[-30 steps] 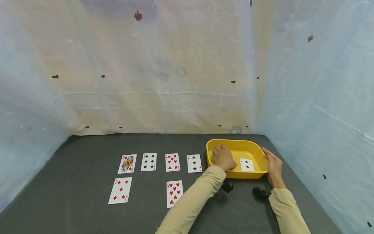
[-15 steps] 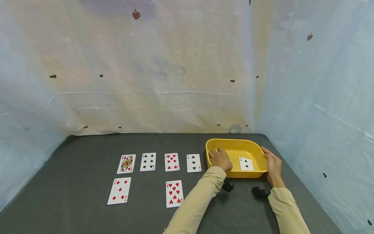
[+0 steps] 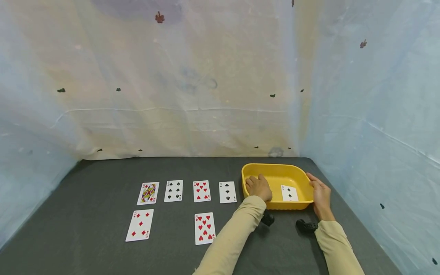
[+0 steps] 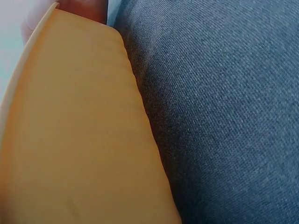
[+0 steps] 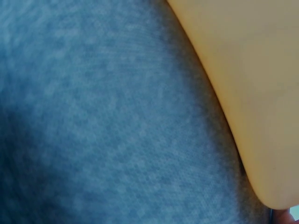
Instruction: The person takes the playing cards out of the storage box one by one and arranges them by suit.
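A yellow plastic tray point(image 3: 279, 168) stands at the right of the dark grey table point(image 3: 103, 172). One face-up card with black pips point(image 3: 289, 193) lies inside it. My left hand point(image 3: 258, 187) has its fingers curled over the tray's left rim. My right hand point(image 3: 319, 193) grips the right rim, thumb on top. The left wrist view is filled by the tray's outer wall point(image 4: 70, 130) against the table cloth point(image 4: 224, 116). In the right wrist view the tray wall point(image 5: 252, 84) shows the same way.
Left of the tray lies a row of face-up cards: queen of diamonds point(image 3: 148, 193), six of spades point(image 3: 173, 191), seven of hearts point(image 3: 201, 191), three of clubs point(image 3: 227, 192). Nearer me lie the five of diamonds point(image 3: 139, 225) and eight of hearts point(image 3: 204, 228). Cloth walls close the back and right.
My left hand has drawn back from inside the tray to its left rim. The right hand has stayed on the right rim. The cards have not moved.
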The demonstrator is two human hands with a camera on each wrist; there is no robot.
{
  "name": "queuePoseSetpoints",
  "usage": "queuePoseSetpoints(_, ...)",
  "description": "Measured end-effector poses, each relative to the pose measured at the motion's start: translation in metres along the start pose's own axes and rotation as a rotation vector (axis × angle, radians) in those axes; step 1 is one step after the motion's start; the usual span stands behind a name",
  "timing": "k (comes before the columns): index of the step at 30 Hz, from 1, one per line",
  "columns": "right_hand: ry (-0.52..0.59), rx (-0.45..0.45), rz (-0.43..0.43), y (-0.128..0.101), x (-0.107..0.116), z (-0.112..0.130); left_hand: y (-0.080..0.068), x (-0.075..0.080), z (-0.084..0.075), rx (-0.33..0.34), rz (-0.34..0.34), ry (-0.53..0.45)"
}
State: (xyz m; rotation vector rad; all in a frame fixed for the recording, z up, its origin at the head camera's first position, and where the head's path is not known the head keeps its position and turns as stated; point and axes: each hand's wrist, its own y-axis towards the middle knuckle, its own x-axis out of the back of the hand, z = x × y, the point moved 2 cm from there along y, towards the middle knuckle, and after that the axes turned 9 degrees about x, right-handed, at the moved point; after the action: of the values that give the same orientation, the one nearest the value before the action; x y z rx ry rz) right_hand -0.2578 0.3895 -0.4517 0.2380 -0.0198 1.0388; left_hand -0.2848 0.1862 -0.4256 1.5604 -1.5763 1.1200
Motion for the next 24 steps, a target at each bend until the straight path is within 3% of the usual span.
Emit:
queuePoseSetpoints(6, -0.004, -0.001, -0.007, -0.0001, -0.0006, 0.0002, -0.0039, 0.0043, 0.0002, -0.043, 0.04, 0.001)
queuePoseSetpoints(15, -0.016, -0.007, -0.015, 0.0002, 0.0005, -0.0011, -0.0024, -0.0016, -0.0022, -0.046, -0.035, 0.072)
queuePoseSetpoints(19, -0.018, -0.002, -0.029, 0.001, -0.0005, -0.0004, -0.0029, -0.0007, -0.0033, -0.052, -0.031, 0.097)
queuePoseSetpoints(24, -0.025, -0.001, -0.019, 0.0001, -0.0003, 0.0003, -0.0017, 0.0013, -0.0041, -0.11, -0.013, 0.121)
